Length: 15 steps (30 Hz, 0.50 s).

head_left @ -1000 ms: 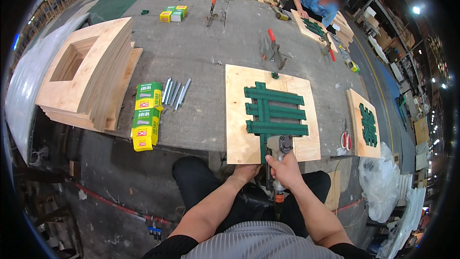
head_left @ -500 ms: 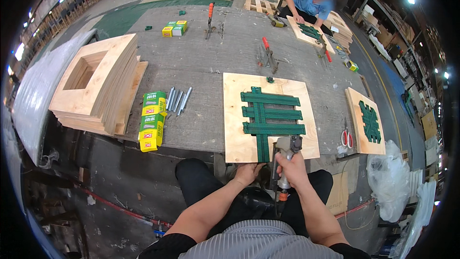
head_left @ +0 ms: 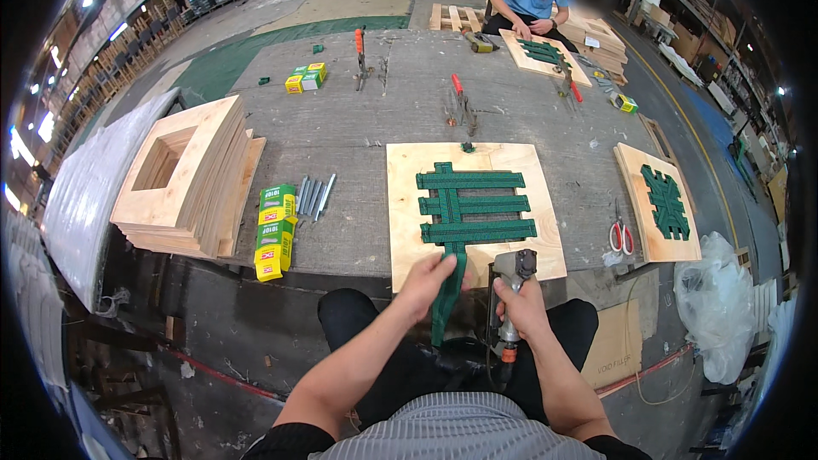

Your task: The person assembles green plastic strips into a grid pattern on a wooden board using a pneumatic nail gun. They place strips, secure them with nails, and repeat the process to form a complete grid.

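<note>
A stack of boards [head_left: 192, 183] with square cut-outs stands at the left end of the table [head_left: 341, 145]. To its right, green-and-yellow boxes [head_left: 275, 243] sit at the near edge, with metal strips [head_left: 316, 196] lying just beside them. A stretch of tabletop separates the strips from the wooden board [head_left: 537, 196], which lies flat at the table's near edge with crossed green straps [head_left: 473, 204] over its opening. The left hand [head_left: 426, 281] is nearly closed, thumb in front, holding the lengthwise strap [head_left: 448, 307]; its loose end hangs past the board's near edge above the lap. The right hand [head_left: 522, 302] is wrapped around the staple gun [head_left: 515, 266], upright at the board's near edge; contact between the two cannot be told. Further right, the scissors [head_left: 621, 234] lie in the gap before a second board [head_left: 660, 204], also strapped in green.
</note>
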{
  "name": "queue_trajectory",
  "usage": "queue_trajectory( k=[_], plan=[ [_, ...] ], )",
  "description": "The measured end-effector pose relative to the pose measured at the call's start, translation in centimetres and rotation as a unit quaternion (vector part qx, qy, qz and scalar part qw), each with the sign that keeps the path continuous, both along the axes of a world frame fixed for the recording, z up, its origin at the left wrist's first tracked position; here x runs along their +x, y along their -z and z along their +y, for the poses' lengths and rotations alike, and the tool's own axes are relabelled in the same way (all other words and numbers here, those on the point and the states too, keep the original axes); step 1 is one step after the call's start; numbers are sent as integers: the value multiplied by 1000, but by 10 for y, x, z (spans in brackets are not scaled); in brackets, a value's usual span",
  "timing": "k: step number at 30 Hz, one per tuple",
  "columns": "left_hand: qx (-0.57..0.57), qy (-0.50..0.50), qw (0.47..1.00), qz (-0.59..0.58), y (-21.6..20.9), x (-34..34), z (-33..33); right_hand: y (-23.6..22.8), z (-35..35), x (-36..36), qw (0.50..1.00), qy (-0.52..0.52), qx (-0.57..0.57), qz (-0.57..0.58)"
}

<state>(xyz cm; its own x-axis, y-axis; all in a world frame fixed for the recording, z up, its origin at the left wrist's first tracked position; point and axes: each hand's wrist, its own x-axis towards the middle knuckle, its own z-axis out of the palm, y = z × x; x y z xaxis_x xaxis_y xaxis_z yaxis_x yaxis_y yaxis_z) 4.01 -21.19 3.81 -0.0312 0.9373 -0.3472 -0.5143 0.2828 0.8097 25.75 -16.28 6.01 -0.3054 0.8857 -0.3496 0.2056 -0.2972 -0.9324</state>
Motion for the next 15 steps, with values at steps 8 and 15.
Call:
queue_trajectory(
  k=[8,15],
  plan=[
    [-128,80,981,120,-9,-56,100,-12,1,-30,999,-42,9,-6],
    [-146,101,979,97,12,-60,118,-16,12,-51,996,-77,26,-44]
  ],
)
